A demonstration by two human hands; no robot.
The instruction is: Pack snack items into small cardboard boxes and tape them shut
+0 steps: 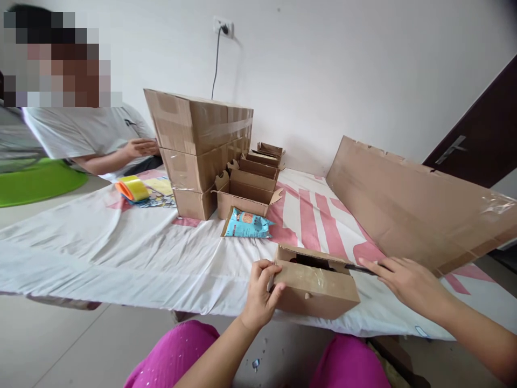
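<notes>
Hands, two, both at one small cardboard box [319,291], which sits at the near edge of the cloth-covered table [100,253], white with red stripes.

Left hand [260,295] is closed on the box's left end, thumb on the near face and fingers curled over the top. Right hand [407,283] is at the box's right top corner with fingers stretched out, tips on one dark slim tool [361,269]. Whether the tool is pinched or only touched, I cannot tell. The box top shows one dark opening and one patch of clear tape.

Counts beyond the box:
- Blue packet [247,224]: one, lying flat, a little behind the box.
- Open small boxes [247,189]: three as far as I can make out, in a row running back toward the wall; the far ones overlap.
- Taped cartons [200,145]: three, stacked, touching the left side of that row.
- Tape roll [134,189]: one, yellow and orange, left of the stack.
- Cardboard sheet [416,207]: one, large, propped up on the right just behind the right hand.
- Co-worker at far left in a white shirt: one hand [141,146] showing, near the stack.
- Wall socket [223,26]: one, with one dark cable hanging from it.
</notes>
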